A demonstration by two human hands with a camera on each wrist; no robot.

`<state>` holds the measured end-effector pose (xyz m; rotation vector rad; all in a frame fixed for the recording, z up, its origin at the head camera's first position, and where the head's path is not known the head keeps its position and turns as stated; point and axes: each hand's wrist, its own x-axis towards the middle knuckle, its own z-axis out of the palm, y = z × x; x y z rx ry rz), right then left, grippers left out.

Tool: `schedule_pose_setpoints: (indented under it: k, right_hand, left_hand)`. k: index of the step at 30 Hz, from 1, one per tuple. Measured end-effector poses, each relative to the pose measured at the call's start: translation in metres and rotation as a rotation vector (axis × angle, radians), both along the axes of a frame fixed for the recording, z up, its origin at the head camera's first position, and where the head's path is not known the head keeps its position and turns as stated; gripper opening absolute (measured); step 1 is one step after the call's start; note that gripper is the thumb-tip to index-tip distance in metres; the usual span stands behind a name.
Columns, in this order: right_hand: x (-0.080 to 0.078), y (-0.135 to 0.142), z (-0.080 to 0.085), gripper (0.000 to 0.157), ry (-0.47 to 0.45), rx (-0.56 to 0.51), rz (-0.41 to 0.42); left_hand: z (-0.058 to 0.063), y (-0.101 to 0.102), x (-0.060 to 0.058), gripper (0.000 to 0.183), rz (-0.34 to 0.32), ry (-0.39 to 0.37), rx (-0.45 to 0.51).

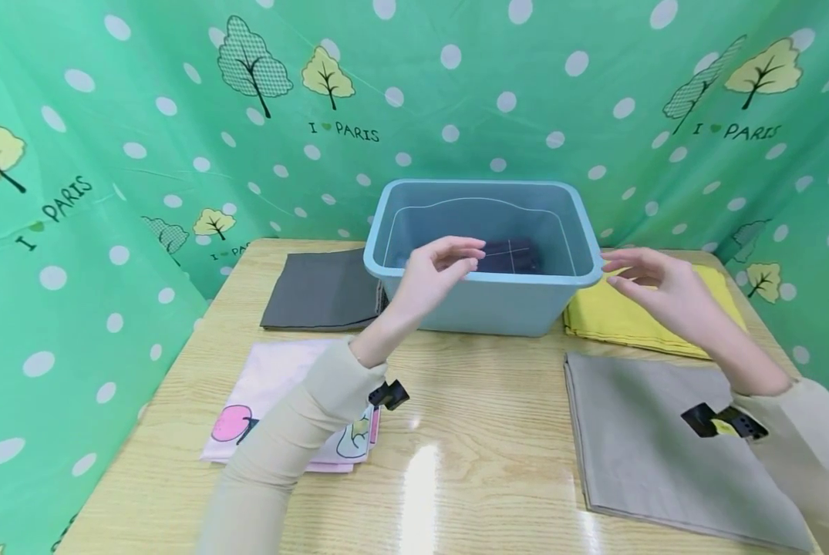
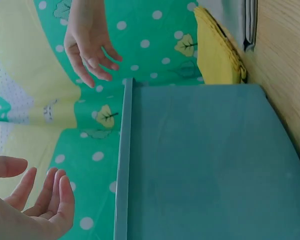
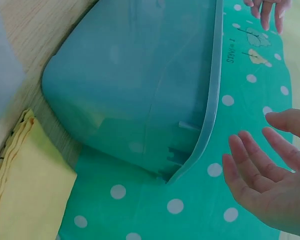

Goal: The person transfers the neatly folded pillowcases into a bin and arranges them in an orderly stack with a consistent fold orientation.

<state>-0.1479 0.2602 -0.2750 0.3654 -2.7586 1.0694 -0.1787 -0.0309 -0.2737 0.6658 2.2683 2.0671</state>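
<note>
On my head feed, a blue tub (image 1: pixel 483 308) stands on the table (image 1: pixel 483 432) against the curtain (image 1: pixel 449 100), with 1 dark cloth (image 1: pixel 514 256) lying inside. Around it I count 4 folded cloths: a dark gray cloth (image 1: pixel 320 289) and a pink cloth (image 1: pixel 282 370) to the left, a yellow cloth (image 1: pixel 636 316) and a light gray cloth (image 1: pixel 643 432) to the right. The left hand (image 1: pixel 435 274) hovers at the tub's near rim, fingers loosely bent, with nothing in its grasp; the right hand (image 1: pixel 657 289) hangs by the right rim, equally slack and empty. The left sleeve (image 1: pixel 275 447) crosses over the pink cloth and the right sleeve (image 1: pixel 796 432) over the light gray cloth; if either arm sank, I think it could drag a fold askew. My left wrist feed puts both hands above rim level, fingers spread and apart from the tub. My right wrist feed shows clear space between the right fingers and the rim; a careless sideways sweep there might knock the tub, and its corner, close to the yellow cloth, could ruck that stack.
</note>
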Motion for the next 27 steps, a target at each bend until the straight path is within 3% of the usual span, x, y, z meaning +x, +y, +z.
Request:
schedule_pose_setpoints:
  k: [11,19,27]
  right_hand:
    - [0.019,0.026,-0.015,0.033,0.068,-0.006,0.006]
    - [0.034,0.045,-0.023,0.032,0.031,0.050,-0.064]
    - [0.044,0.064,-0.034,0.037,-0.015,0.110,-0.097]
  left_hand:
    - [-0.017,0.020,0.017,0.023,-0.023,0.078,-0.026]
    - [-0.033,0.037,0.026,0.024,-0.072,-0.003,-0.004]
    - [-0.026,0.049,0.043,0.023,-0.079,-0.046,-0.003]
